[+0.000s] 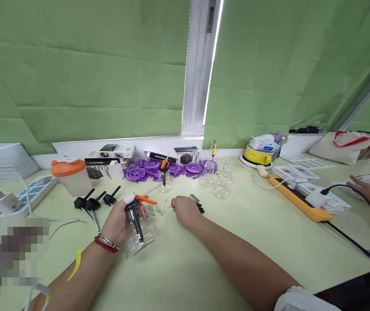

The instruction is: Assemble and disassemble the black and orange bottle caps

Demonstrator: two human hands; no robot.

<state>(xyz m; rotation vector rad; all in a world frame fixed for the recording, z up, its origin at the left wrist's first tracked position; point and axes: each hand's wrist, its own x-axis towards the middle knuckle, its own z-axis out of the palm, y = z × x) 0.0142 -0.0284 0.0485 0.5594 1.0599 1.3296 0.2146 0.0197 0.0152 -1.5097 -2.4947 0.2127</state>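
Fingers of the right hand (187,211) are curled low at the tabletop (191,268), any hold hidden, while to their left the clear jar (148,235), its black shaft (137,224) slanting nearward, is grasped by the left hand (117,222).

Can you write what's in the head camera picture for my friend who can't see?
A person's left hand holds a clear jar with a black rod inside, while the right hand, fingers curled, is by springs and black pieces on a pale green table. Behind are purple parts, other clear jars and an orange-lidded cup.
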